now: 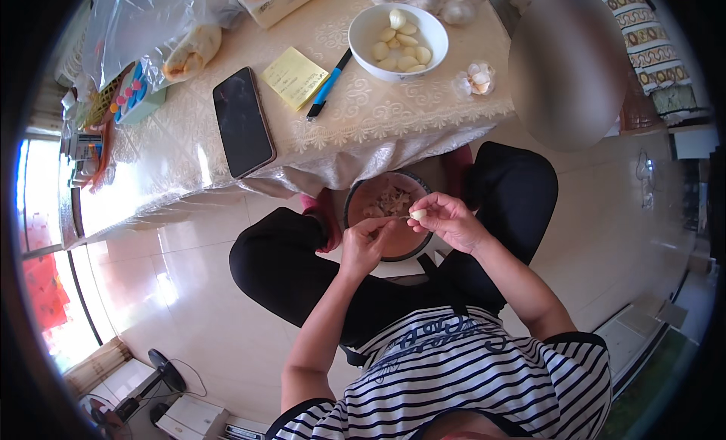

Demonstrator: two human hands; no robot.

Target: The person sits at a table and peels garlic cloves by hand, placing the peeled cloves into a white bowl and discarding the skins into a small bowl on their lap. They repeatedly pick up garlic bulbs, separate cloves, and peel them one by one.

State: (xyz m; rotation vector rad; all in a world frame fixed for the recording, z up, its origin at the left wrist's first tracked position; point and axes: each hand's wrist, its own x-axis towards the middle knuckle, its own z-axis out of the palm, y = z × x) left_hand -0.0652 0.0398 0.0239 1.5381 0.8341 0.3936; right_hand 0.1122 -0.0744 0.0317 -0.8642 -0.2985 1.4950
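Observation:
My right hand (451,221) holds a pale peeled garlic clove (418,214) between thumb and fingers. From the left, my left hand (366,247) reaches to the clove with thumb and forefinger pinched on a thin strip, seemingly garlic skin; its detail is too small to make out. Both hands are above a round basin (388,248) with a dark rim, set between my legs. Loose garlic skins (391,200) lie inside it. On the table, a white bowl (363,60) contains several peeled cloves (405,40). A partly broken garlic bulb (477,79) sits to its right.
The lace-patterned tablecloth (363,128) drapes over the table edge above the basin. On it lie a smartphone (244,122), yellow sticky notes (295,77), a blue-black pen (330,83), bagged bread (193,51) and bagged garlic bulbs (456,10). A blurred oval hides the area right of the table.

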